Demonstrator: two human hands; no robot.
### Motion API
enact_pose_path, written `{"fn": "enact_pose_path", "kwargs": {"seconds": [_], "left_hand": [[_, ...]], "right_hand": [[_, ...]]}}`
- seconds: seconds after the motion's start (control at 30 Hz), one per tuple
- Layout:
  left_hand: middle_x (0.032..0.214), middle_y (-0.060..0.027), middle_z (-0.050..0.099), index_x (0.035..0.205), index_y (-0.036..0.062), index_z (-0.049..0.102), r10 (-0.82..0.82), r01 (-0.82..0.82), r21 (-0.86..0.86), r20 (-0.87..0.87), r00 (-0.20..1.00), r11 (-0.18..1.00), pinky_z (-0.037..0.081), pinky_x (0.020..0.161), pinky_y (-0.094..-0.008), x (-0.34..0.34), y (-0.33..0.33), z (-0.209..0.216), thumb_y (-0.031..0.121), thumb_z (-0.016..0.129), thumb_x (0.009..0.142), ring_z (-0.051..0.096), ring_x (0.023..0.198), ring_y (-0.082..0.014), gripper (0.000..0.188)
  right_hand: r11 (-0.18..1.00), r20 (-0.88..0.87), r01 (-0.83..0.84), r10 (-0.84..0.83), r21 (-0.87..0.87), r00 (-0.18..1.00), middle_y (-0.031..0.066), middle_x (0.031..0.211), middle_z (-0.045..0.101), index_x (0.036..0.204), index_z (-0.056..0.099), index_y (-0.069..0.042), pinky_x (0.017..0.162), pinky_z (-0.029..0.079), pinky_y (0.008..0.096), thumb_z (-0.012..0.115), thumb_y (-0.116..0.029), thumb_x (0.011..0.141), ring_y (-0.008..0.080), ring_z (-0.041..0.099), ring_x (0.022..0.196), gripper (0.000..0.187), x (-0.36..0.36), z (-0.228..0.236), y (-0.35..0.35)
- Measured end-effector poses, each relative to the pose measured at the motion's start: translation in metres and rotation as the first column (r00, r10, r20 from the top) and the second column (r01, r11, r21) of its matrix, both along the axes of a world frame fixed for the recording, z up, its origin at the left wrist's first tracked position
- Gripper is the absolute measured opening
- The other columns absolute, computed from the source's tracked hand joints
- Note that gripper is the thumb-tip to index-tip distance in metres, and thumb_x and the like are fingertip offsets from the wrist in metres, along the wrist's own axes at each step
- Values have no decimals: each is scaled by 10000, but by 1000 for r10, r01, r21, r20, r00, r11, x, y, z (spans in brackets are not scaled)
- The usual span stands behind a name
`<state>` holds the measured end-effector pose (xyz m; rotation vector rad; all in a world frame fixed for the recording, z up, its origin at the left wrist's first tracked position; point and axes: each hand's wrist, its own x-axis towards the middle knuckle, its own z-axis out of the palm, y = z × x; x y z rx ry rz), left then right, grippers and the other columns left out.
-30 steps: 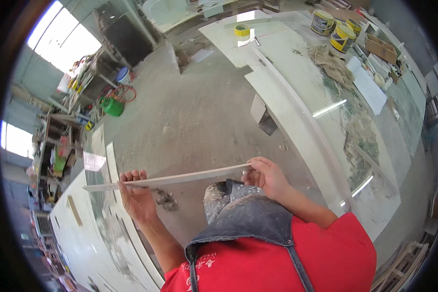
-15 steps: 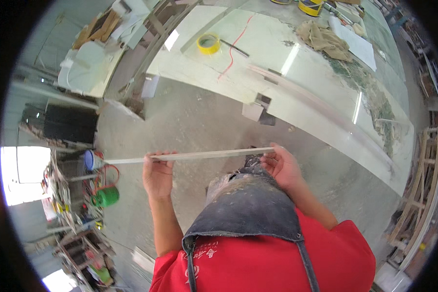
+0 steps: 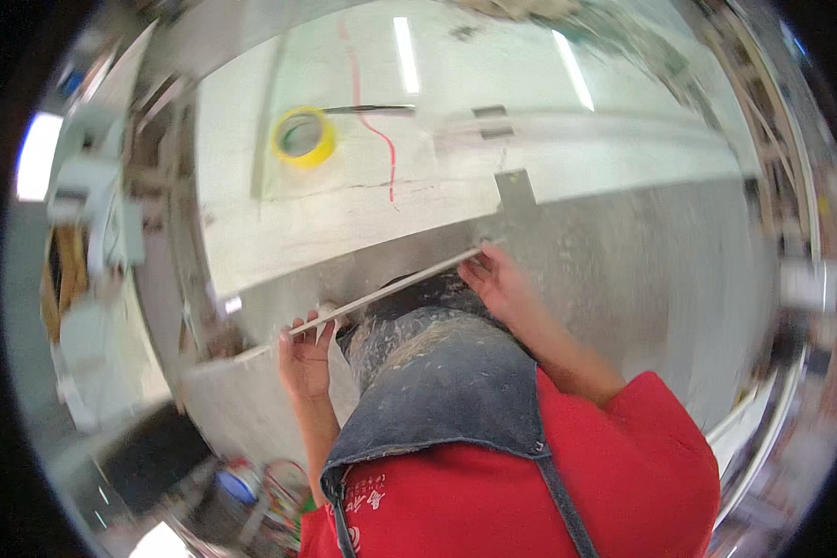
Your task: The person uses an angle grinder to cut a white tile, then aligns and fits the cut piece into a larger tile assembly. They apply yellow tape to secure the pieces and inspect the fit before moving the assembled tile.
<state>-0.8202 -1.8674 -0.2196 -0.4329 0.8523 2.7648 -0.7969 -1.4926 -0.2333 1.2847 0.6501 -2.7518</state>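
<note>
A long, thin, pale strip (image 3: 391,288) runs slantwise across my front, its right part higher in the picture. My left hand (image 3: 307,363) pinches it between thumb and fingers, and the strip continues out past that hand on the left. Near the other end, my right hand (image 3: 495,284) grips it with thumb and fingers closed. Just beyond the strip lies the near edge of a large glossy white slab (image 3: 298,223). A yellow roll of tape (image 3: 327,141) rests on the slab, with a slim dark pen-like tool (image 3: 381,110) beside it.
A wavy red line (image 3: 381,139) marks the slab. Near its front edge sits a small grey rectangular piece (image 3: 514,191). Part of a tan cloth (image 3: 530,7) shows at the top. Wooden framing (image 3: 163,177) stands left; a blue-and-white bucket (image 3: 239,485) is at lower left, blurred.
My view has swung left and closer to the slab. The strip, almost level before, now slants. Both hands have kept their hold on it.
</note>
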Motion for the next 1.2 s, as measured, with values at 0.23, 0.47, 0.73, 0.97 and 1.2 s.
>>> {"fn": "enact_pose_path", "kwargs": {"seconds": [0.23, 0.47, 0.73, 0.97, 1.2], "left_hand": [[1216, -100, 669, 1131, 77, 664, -180, 171, 118, 74, 981, 978, 347, 1190, -641, -82, -40, -51, 178, 682, 967, 501, 1353, -378, 194], [1402, -110, 611, 1325, 50, 600, -240, 246, 117, -59, 969, 962, 361, 1196, -608, -117, -35, -85, 85, 699, 920, 557, 1314, -310, 419], [1374, -123, 625, 1328, 47, 597, -215, 215, 79, -3, 977, 973, 377, 1192, -598, -108, -22, -63, 40, 654, 932, 556, 1314, -314, 401], [1419, -146, 586, 1383, 63, 556, -200, 203, 101, -38, 979, 974, 374, 1184, -615, -109, -19, -61, 18, 653, 919, 519, 1353, -316, 476], [1450, -133, 562, 1411, 80, 538, -190, 195, 47, -80, 978, 980, 340, 1203, -611, -105, -11, -44, 110, 700, 923, 506, 1361, -320, 516]], "right_hand": [[948, -68, 274, -266, 163, 962, 90, 1112, 628, 1168, 545, -80, 875, 594, 458, 668, -160, 977, 280, 649, 982, 241, -28, 3, -59], [915, -140, 309, -281, 259, 950, 87, 1167, 633, 1330, 473, -51, 885, 602, 434, 635, -149, 1001, 275, 672, 1002, 379, -55, -2, -42], [913, -271, 308, -236, 268, 933, 97, 1164, 623, 1364, 435, -43, 913, 601, 440, 662, -74, 956, 264, 676, 995, 468, -50, -10, -39], [910, -349, 311, -207, 275, 914, 97, 1188, 637, 1388, 450, -60, 924, 593, 429, 679, -45, 939, 249, 677, 1007, 505, -49, -12, -46], [909, -333, 295, -193, 293, 923, 82, 1152, 626, 1408, 430, -72, 877, 604, 395, 682, -49, 952, 208, 664, 986, 521, -56, -1, -53]]}}
